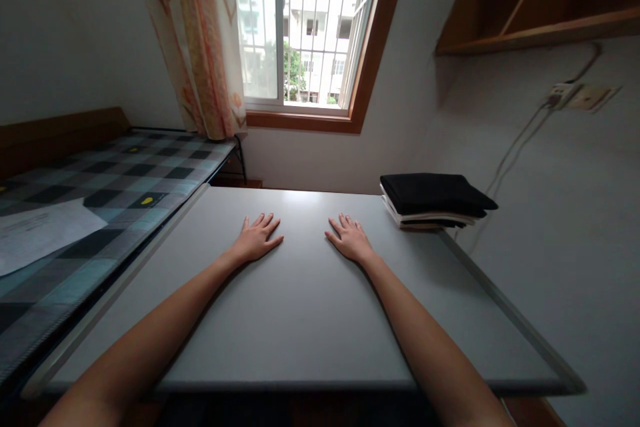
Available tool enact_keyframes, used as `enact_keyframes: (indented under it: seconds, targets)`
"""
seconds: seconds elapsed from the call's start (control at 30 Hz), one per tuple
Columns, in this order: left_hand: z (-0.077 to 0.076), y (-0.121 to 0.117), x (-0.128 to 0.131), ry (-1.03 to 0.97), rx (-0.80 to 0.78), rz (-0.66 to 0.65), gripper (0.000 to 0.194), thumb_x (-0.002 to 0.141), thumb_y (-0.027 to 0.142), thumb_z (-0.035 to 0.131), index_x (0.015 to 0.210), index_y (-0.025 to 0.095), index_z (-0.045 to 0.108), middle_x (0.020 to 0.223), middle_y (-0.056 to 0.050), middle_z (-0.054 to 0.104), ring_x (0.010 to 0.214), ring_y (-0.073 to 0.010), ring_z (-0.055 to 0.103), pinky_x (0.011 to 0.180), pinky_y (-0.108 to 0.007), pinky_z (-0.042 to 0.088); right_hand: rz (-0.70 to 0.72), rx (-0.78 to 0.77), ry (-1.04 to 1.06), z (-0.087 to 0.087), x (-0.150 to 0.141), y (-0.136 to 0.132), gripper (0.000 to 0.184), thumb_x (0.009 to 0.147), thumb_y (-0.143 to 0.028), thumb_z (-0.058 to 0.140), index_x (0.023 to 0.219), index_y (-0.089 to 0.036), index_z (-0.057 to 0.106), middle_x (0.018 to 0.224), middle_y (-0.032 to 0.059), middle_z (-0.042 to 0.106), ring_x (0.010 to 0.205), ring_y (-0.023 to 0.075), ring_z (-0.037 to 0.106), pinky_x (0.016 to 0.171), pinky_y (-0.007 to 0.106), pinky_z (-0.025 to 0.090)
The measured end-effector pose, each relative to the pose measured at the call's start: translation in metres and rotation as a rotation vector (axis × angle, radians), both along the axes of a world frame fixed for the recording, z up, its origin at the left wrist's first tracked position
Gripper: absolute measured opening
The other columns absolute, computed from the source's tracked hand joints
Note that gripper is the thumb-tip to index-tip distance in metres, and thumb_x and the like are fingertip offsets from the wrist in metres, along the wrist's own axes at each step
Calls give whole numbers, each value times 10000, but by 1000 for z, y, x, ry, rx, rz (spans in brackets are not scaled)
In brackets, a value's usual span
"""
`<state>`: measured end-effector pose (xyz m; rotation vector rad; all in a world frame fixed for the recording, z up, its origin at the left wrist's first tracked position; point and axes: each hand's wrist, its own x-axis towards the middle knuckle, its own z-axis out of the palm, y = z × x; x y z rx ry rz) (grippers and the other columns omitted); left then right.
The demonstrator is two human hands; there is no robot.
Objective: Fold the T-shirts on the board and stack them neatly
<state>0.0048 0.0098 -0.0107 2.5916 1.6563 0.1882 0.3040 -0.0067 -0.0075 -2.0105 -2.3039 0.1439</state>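
My left hand (256, 238) lies palm down on the pale table (300, 320), left of its middle, with the fingers spread. Opposite it, my right hand (350, 237) rests flat on the same surface, fingers apart as well. Neither hand holds anything, and a strip of bare tabletop separates them. To the right of my right hand, at the table's far right edge, sits a stack of folded cloth (435, 197). Its top piece is black, with white and dark layers showing underneath. Both forearms reach in from the near edge.
Along the table's left side is a bed with a checked cover (165, 163) and a sheet of paper (47, 230) on it. Behind stand a barred window (315, 33) and a curtain (205, 40). A wooden shelf (540, 33) and a socket with cords (563, 95) are on the right wall.
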Motion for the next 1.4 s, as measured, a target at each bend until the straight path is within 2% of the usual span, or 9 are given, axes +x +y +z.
enact_keyframes:
  seconds: [0.47,0.87,0.97,1.03,1.1,1.13,1.2,1.3,1.4]
  targets:
    - [4,-2,1,-4,-7,-10,685,936,614,290,1498,228,348,1588,-95,241,1465,-323,199,1131,-649,128,2,-11,-2,3,0,-1,645,964,-589,274,1521,-266,319,1610,113,180,1477,266,145,1164,443,128]
    - [1,0,1,-26,-1,-10,666,930,616,309,1487,257,372,1577,-93,283,1457,-328,221,1133,-639,133,1,15,13,2,0,-3,626,967,-567,308,1507,-253,354,1601,121,208,1470,267,177,1162,448,144]
    - [0,1,0,-25,3,-12,667,928,620,310,1487,261,371,1578,-90,283,1457,-327,223,1136,-637,127,17,49,25,5,2,-4,604,952,-542,384,1467,-230,432,1572,130,289,1444,277,256,1143,444,210]
    - [-1,2,-1,-26,7,-14,670,926,623,311,1487,262,370,1578,-90,282,1456,-328,226,1136,-639,124,40,60,68,17,6,-1,506,944,-485,433,1358,-228,567,1463,122,479,1334,266,445,1069,392,339]
    - [-2,3,-1,-28,9,-18,674,927,621,310,1488,254,369,1579,-93,278,1455,-330,226,1132,-647,125,51,77,143,38,16,6,393,953,-415,420,1172,-234,692,1213,90,682,1100,231,628,918,322,452]
    - [-3,3,-2,-29,10,-19,675,927,620,308,1489,249,368,1579,-94,277,1455,-331,226,1130,-650,125,44,102,179,52,24,11,387,964,-390,391,1088,-231,722,1074,76,732,987,218,669,844,300,475]
    - [-3,3,-2,-31,12,-21,675,929,618,305,1488,246,369,1579,-95,277,1454,-330,229,1129,-652,126,20,235,220,84,44,21,376,962,-358,390,1021,-205,729,981,74,744,926,207,678,798,276,477]
    - [-4,3,-2,-36,13,-18,668,928,620,309,1485,256,374,1578,-93,280,1453,-324,234,1134,-641,125,-200,454,130,125,87,36,353,942,-341,414,1069,-180,702,1049,111,714,973,242,658,844,319,471]
    - [-4,3,-1,-40,16,-20,666,926,618,318,1481,256,383,1574,-96,291,1452,-327,237,1134,-637,129,-425,537,5,144,135,40,362,921,-298,442,1169,-143,655,1231,176,620,1086,279,607,905,366,450]
